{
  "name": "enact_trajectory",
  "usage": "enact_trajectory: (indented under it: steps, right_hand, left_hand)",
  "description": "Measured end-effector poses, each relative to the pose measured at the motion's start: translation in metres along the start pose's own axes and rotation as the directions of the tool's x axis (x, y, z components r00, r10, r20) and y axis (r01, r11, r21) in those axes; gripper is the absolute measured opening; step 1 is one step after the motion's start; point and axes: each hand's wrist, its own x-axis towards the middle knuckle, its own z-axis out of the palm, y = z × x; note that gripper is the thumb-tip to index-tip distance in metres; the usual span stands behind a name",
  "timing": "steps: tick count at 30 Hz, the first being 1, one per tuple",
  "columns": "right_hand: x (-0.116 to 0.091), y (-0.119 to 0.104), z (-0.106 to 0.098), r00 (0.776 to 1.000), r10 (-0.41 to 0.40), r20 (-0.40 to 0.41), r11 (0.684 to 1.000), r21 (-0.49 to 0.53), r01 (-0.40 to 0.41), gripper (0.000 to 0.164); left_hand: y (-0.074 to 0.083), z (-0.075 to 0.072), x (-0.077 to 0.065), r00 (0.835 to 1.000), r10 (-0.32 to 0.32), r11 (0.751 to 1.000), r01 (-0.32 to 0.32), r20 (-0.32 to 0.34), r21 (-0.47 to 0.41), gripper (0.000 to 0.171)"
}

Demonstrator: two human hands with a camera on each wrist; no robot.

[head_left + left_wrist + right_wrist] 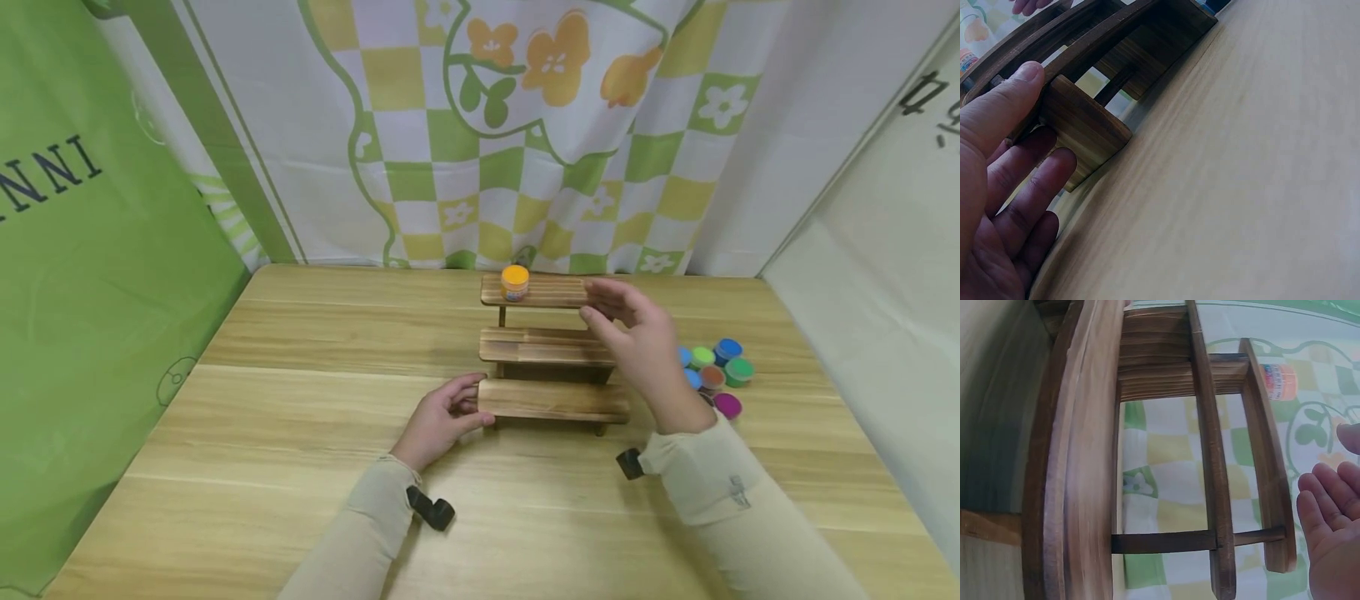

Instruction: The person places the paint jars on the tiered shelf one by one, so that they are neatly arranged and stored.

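Note:
A three-step wooden display stand (553, 400) is on the table, its steps rising toward the back. My left hand (442, 421) holds the left end of the lowest step, thumb at the front corner and fingers at the side. In the left wrist view, the thumb (1007, 103) lies along the step's end, with the other fingers beside the stand's leg (1085, 128). My right hand (637, 346) hovers by the right end of the top step, fingers loosely bent and nothing in them. An orange-lidded jar (514, 283) sits on the top step's left end.
Several small jars with blue, green, brown and purple lids, among them a green-lidded jar (739, 372), cluster right of the stand, partly behind my right forearm. A checkered curtain (510, 183) hangs at the table's back edge. Fabric walls, one green (97, 275), flank both sides.

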Motion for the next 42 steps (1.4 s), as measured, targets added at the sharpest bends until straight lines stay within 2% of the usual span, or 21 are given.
enact_trajectory:
  steps: [17,23,29,34,42]
  right_hand:
    - [-0.019,0.000,-0.016,0.995,0.040,-0.091,0.998,0.060,-0.034,0.035]
    - [-0.028,0.004,-0.027,0.990,0.008,-0.138,0.998,0.061,0.001,0.033]
    - [-0.034,0.012,-0.043,0.993,0.009,-0.118,0.996,0.085,0.001,0.032]
    - [-0.039,0.016,-0.059,0.993,0.059,-0.099,0.989,0.138,-0.045,0.033]
    - [-0.049,0.023,-0.085,0.974,0.222,-0.051,0.963,0.169,-0.211,0.037]
  left_hand:
    - [0.000,-0.001,0.000,0.999,-0.018,1.000,0.018,-0.035,-0.009,0.066]
    - [0.001,-0.001,0.000,0.999,-0.013,1.000,0.013,-0.035,-0.002,0.066]
    - [0.002,0.000,0.001,1.000,-0.012,1.000,0.012,-0.022,-0.005,0.067]
    - [0.001,0.000,0.001,1.000,-0.007,1.000,0.007,-0.022,0.000,0.067]
    - [0.001,-0.001,0.000,1.000,-0.011,1.000,0.011,0.004,-0.002,0.067]
